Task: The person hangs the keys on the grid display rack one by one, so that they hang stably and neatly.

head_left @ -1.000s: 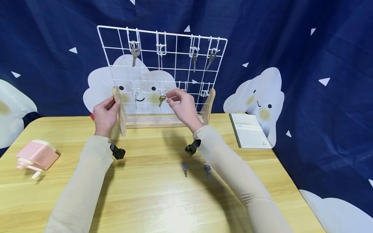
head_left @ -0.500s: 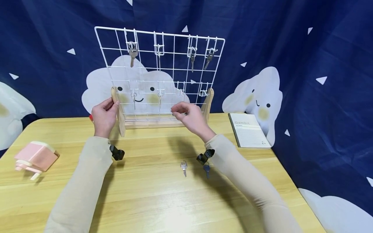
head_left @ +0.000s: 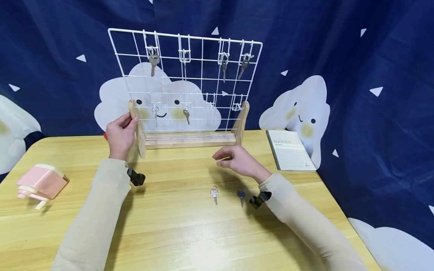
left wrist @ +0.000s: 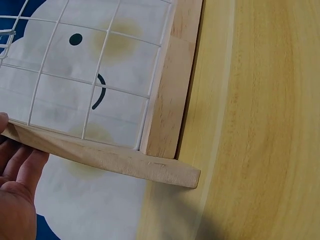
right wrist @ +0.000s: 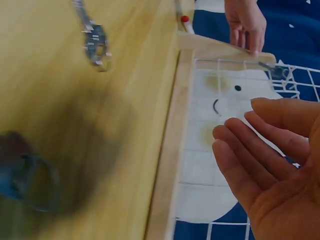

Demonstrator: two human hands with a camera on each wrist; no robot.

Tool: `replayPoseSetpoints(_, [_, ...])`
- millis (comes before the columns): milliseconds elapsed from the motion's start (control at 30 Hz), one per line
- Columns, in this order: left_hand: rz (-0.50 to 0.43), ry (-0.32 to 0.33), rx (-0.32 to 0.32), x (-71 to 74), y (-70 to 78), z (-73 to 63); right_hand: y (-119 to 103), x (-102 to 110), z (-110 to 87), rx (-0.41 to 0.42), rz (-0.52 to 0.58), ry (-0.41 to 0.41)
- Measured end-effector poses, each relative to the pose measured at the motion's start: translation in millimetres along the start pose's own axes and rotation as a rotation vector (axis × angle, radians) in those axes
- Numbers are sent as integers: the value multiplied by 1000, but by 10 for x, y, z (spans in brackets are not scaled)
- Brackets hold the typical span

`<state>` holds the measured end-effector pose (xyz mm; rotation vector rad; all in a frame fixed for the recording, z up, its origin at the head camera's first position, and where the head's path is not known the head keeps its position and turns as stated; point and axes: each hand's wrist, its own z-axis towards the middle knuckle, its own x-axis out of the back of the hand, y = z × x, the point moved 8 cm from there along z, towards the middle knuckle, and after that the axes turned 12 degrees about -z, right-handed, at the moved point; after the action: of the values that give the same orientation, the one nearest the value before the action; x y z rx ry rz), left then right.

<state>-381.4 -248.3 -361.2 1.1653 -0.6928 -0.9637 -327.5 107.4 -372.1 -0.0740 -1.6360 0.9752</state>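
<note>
My left hand (head_left: 121, 137) pinches the left wooden post (head_left: 137, 130) of a white wire grid rack (head_left: 202, 78); the left wrist view shows thumb and fingers on either side of that post (left wrist: 115, 159). Above the table, in front of the rack, my right hand (head_left: 239, 162) is empty, its fingers loosely bent. A silver key (head_left: 214, 192) and a dark blue-headed key (head_left: 241, 195) lie on the table below it. Keys hang from hooks on the rack: several along the top row, and a thin key (head_left: 156, 113) and a brass-coloured key (head_left: 187, 114) in the lower row.
A pink box-shaped thing with a crank (head_left: 44, 181) stands at the left of the table (head_left: 162, 233). A notebook (head_left: 291, 150) lies at the right. Behind hangs a dark blue curtain (head_left: 305, 34). A red-tipped thing (right wrist: 185, 21) shows behind the left post.
My right hand has left the brass-coloured key on its lower hook and moved down and right toward the table keys. That key swings on its hook. My left hand stays on the post.
</note>
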Motion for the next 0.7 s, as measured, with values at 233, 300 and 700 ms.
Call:
replayPoseSetpoints(233, [-2,12,1,9,-15,6,74,-239,-125,30,-28,-79])
replayPoseSetpoints(300, [1,14,-3,12,-18,6,86,-313,-155,33,-44,-104])
replayPoseSetpoints(700, [-6,8,18,9,-26,-2,59,-557,-223,84,-181,-146])
